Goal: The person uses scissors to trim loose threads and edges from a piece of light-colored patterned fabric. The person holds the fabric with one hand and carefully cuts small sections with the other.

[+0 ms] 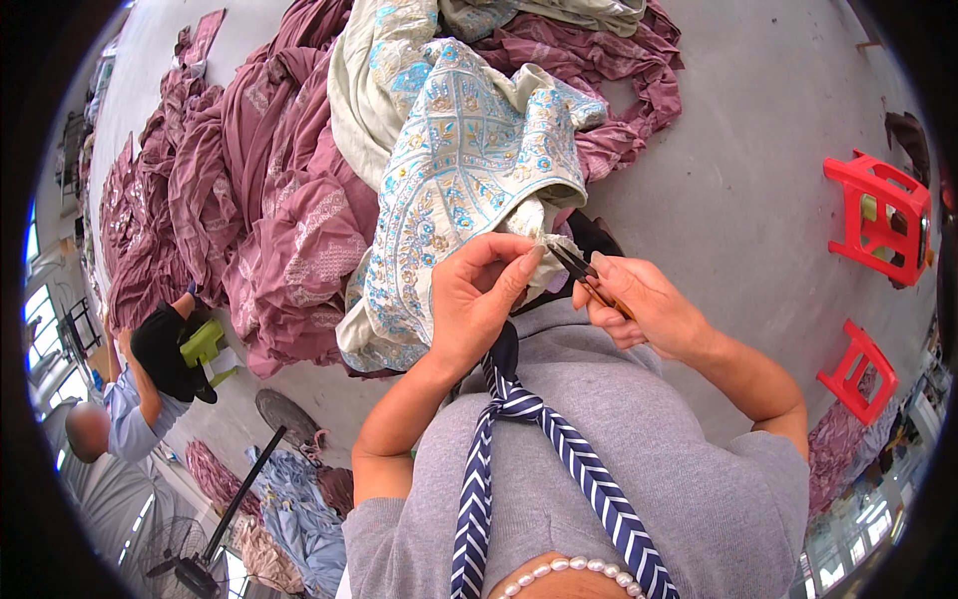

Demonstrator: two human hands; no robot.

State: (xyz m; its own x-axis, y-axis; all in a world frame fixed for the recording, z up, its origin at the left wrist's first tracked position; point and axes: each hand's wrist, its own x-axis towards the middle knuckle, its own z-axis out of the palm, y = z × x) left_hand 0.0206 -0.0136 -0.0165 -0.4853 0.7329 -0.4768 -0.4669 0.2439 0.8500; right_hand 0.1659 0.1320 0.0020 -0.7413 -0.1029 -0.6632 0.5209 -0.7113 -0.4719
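Observation:
A cream cloth [469,150] with blue and gold embroidery lies spread in front of me, draped toward my lap. My left hand [484,290] pinches a bit of its edge between thumb and forefinger. Close beside it, my right hand [639,304] grips a pair of thread snips [581,270] with dark blades and orange-brown handles. The blade tips point at the pinched edge, near the left fingertips. Whether they touch the cloth or a thread is too small to tell.
Mauve patterned fabric [284,200] is heaped on the grey floor [743,130] to the left and beyond. Two red plastic stools [878,215] stand at right. Another person [150,399] sits at far left, near a standing fan [190,569] and blue cloth [304,519].

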